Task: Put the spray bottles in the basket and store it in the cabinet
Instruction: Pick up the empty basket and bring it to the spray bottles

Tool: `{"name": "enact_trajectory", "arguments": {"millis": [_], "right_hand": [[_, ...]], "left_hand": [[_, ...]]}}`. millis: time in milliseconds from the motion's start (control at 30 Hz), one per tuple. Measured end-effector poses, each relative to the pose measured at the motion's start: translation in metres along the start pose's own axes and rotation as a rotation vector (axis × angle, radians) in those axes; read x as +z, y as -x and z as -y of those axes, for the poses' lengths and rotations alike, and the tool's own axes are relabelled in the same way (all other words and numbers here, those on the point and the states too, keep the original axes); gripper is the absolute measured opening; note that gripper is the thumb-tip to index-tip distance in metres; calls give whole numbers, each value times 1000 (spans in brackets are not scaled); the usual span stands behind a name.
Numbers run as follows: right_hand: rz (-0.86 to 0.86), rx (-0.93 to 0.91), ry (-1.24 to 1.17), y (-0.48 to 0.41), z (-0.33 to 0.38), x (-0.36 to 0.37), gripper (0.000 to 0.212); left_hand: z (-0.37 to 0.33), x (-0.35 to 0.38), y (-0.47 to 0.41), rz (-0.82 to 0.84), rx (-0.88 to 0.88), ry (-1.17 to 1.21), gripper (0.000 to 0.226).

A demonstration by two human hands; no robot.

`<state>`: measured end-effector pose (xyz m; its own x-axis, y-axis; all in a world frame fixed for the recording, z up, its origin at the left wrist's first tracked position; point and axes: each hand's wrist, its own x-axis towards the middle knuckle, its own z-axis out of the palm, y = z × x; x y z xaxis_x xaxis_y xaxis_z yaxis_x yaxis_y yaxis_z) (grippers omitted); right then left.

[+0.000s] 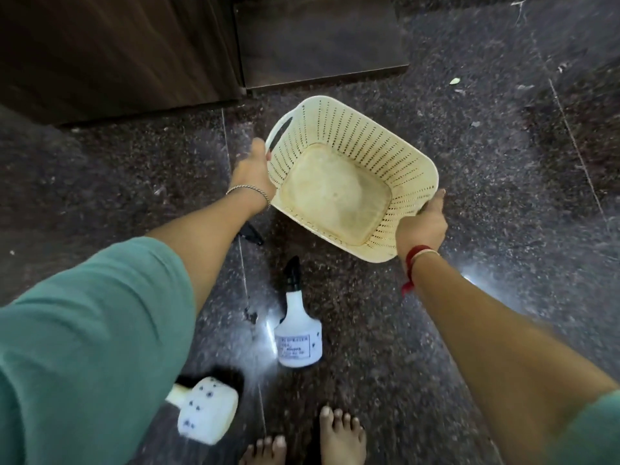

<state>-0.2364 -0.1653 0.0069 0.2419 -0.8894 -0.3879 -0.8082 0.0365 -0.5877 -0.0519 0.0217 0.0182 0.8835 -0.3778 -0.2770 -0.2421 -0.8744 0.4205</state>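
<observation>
An empty cream perforated basket (379, 142) is held above the dark floor, tilted toward me. My left hand (253, 174) grips its left rim by the handle slot. My right hand (424, 223) grips the near right rim. A white spray bottle (297, 337) with a black trigger head lies on the floor below the basket. A second white bottle (204, 411) with dark dots lies at the lower left, its top hidden behind my left sleeve.
A dark wooden cabinet (117, 52) stands at the upper left, with a lower wooden panel (318, 41) beside it. A small black object (251, 233) lies under my left forearm. My bare feet (339, 437) are at the bottom edge. Speckled granite floor (486, 146) extends right.
</observation>
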Motion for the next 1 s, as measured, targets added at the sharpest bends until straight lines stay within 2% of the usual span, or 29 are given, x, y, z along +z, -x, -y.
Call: {"name": "enact_trajectory", "arguments": {"millis": [233, 400, 567, 700, 867, 1000], "right_hand": [[33, -108, 80, 97, 21, -63, 69], [176, -273, 142, 181, 42, -86, 68], [365, -387, 183, 258, 40, -62, 65], [496, -435, 222, 307, 14, -50, 64], [593, -398, 309, 365, -31, -34, 82], [651, -408, 393, 408, -57, 2, 81]], "left_hand": [[14, -68, 117, 16, -118, 55, 41], [58, -113, 218, -66, -355, 170, 29], [118, -125, 312, -203, -554, 215, 33], [154, -118, 387, -207, -727, 273, 27], [199, -104, 463, -198, -822, 272, 25], [244, -94, 505, -194, -863, 233, 28]]}}
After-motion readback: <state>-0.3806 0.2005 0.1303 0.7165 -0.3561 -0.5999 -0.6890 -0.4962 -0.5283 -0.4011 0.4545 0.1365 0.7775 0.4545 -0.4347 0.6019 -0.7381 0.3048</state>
